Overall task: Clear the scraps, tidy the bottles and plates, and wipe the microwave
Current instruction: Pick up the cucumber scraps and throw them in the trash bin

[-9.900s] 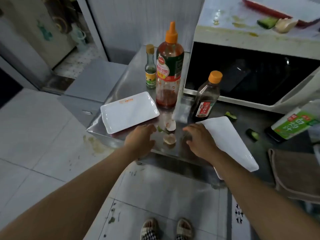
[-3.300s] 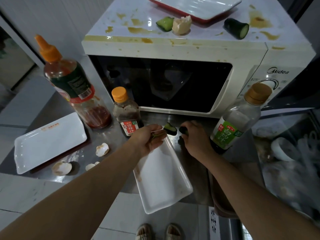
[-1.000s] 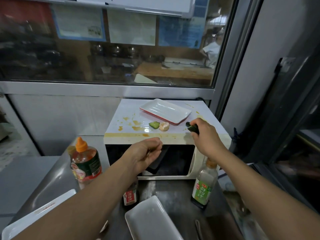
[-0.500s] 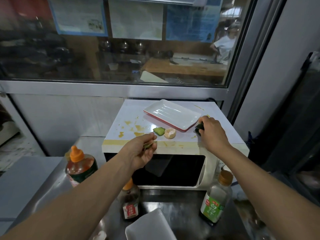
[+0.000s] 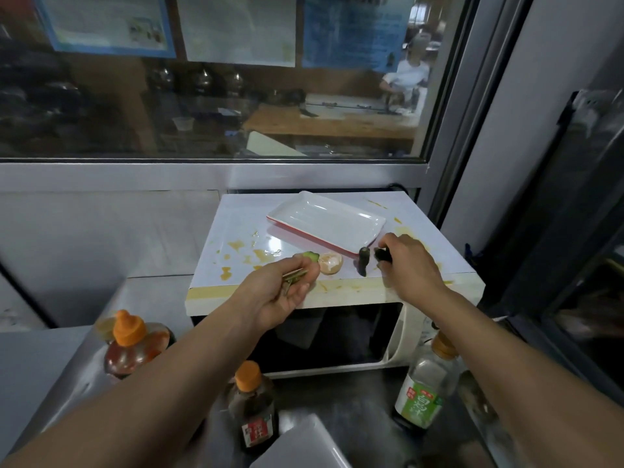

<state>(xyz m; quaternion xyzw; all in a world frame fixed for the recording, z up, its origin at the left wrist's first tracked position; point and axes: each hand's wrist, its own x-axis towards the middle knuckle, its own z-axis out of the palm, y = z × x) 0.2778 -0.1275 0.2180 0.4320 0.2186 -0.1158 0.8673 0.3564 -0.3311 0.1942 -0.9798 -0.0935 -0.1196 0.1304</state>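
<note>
Now your right hand (image 5: 410, 265), pinching a dark cucumber scrap (image 5: 382, 255), has lifted off the upright dark-green cucumber chunk (image 5: 364, 261) on the stained white microwave (image 5: 243, 231); your left hand (image 5: 283, 292) still pinches green peel strips (image 5: 294, 276).

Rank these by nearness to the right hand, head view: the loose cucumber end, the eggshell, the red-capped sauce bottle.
From the right hand:
1. Cucumber end, just left of it on the microwave top.
2. Eggshell, further left, by the left hand.
3. Red-capped sauce bottle, down on the counter, far left.

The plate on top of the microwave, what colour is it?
White on top with a red underside, seen along the near edge of the plate in the head view.
</note>
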